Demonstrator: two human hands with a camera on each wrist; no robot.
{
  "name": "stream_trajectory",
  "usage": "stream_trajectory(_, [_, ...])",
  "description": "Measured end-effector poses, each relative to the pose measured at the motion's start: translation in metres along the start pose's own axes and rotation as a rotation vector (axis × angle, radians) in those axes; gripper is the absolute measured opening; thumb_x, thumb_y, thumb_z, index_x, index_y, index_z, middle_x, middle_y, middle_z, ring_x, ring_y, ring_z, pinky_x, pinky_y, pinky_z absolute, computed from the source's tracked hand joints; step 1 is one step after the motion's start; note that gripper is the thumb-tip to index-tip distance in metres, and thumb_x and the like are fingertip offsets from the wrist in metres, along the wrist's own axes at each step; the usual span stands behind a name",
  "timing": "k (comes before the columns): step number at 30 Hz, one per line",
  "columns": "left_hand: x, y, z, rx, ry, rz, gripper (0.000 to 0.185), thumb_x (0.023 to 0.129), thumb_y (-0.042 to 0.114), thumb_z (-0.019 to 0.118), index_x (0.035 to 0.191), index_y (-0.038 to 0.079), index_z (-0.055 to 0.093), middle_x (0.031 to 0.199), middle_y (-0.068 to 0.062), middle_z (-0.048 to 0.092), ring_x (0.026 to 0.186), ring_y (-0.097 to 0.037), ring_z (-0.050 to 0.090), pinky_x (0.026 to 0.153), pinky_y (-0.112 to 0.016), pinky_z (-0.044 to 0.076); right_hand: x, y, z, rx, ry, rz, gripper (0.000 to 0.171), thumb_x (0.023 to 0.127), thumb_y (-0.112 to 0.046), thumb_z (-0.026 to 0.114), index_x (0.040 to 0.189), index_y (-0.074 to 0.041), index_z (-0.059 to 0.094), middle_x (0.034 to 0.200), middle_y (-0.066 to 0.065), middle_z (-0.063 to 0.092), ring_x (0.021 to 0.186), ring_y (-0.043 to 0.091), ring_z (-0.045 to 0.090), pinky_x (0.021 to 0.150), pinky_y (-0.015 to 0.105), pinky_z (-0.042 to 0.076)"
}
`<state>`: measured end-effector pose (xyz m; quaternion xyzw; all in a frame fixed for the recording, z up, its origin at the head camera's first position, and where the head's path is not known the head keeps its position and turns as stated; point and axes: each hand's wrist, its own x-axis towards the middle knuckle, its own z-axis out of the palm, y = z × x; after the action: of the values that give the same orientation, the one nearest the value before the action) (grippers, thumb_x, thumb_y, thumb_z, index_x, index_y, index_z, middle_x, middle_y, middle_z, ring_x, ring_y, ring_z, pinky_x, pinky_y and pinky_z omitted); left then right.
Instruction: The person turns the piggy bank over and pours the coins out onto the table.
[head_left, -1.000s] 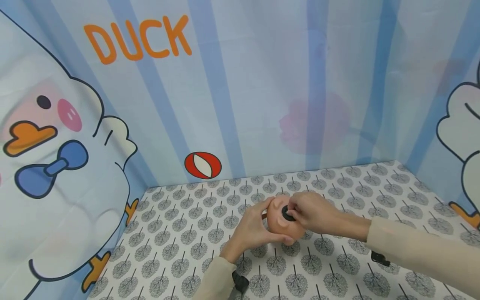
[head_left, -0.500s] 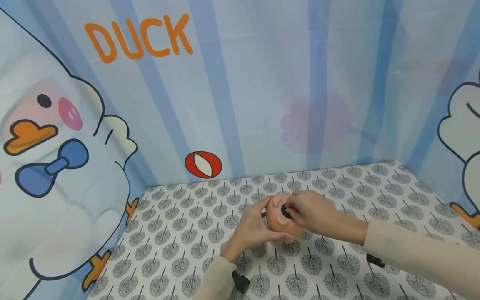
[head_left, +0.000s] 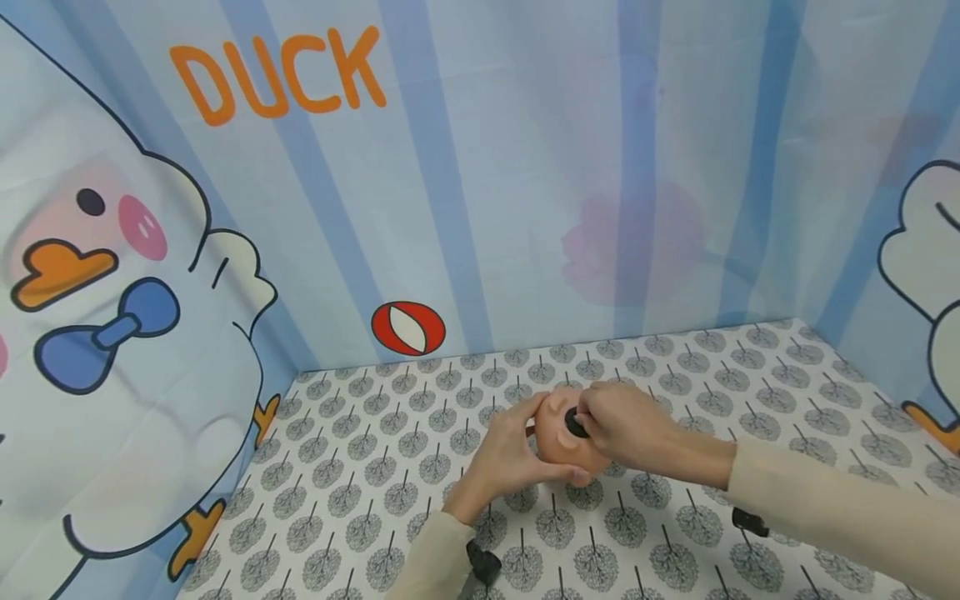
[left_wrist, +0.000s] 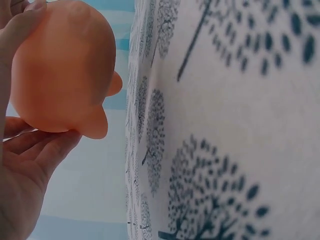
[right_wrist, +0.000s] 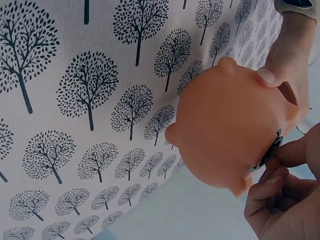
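A round, peach-coloured piggy bank (head_left: 553,446) with stubby knobs is held up close over the patterned cloth. My left hand (head_left: 504,454) grips it from the left, thumb along its near side and fingers along the far side. Set in the side facing right is a black plug (head_left: 574,423), pinched between the thumb and curled fingers of my right hand (head_left: 630,429). Seen from the right wrist, the plug (right_wrist: 269,152) stands edge-on at the bank's surface, with small tabs showing. The left wrist view shows the bank's smooth rounded side (left_wrist: 65,70), and no plug.
A white cloth (head_left: 360,500) printed with grey trees covers the table. Behind it hangs a blue-striped curtain (head_left: 525,167) with a printed duck (head_left: 127,433) at the left. Black straps sit at both wrists, such as the left strap (head_left: 482,563).
Both hands keep their hold on the bank and the plug. My right wrist and forearm have shifted slightly left; the bank stays almost in place.
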<state>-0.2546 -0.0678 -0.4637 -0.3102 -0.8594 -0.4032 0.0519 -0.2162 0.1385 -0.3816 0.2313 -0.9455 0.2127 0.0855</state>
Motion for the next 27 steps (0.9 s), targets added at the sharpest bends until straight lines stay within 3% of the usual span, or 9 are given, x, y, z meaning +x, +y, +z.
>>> stream_trajectory(11, [0.0, 0.003, 0.003, 0.022, -0.009, -0.019, 0.104, 0.065, 0.071, 0.091, 0.154, 0.037, 0.048, 0.14, 0.011, 0.067, 0.122, -0.007, 0.067, 0.104, -0.03, 0.06, -0.004, 0.007, -0.002, 0.083, -0.013, -0.026, 0.043, 0.094, 0.0, 0.068, 0.061, -0.018, 0.048, 0.062, -0.004, 0.047, 0.055, 0.006, 0.042, 0.049, 0.017, 0.039])
stream_trajectory(19, [0.001, 0.007, 0.002, 0.007, -0.023, -0.041, 0.105, 0.064, 0.072, 0.09, 0.154, 0.038, 0.048, 0.142, 0.012, 0.066, 0.125, -0.009, 0.066, 0.106, -0.038, 0.06, -0.003, 0.011, -0.004, 0.129, -0.026, -0.017, 0.033, 0.095, -0.001, 0.067, 0.066, -0.013, 0.058, 0.066, -0.003, 0.052, 0.056, 0.006, 0.045, 0.049, 0.017, 0.042])
stream_trajectory(27, [0.005, 0.012, 0.001, 0.019, -0.026, -0.04, 0.11, 0.065, 0.073, 0.089, 0.158, 0.032, 0.045, 0.145, 0.009, 0.065, 0.122, -0.01, 0.068, 0.104, -0.033, 0.06, -0.005, 0.014, -0.007, 0.144, 0.006, -0.016, 0.019, 0.096, 0.0, 0.067, 0.078, -0.006, 0.068, 0.072, -0.001, 0.059, 0.058, 0.006, 0.047, 0.05, 0.018, 0.043])
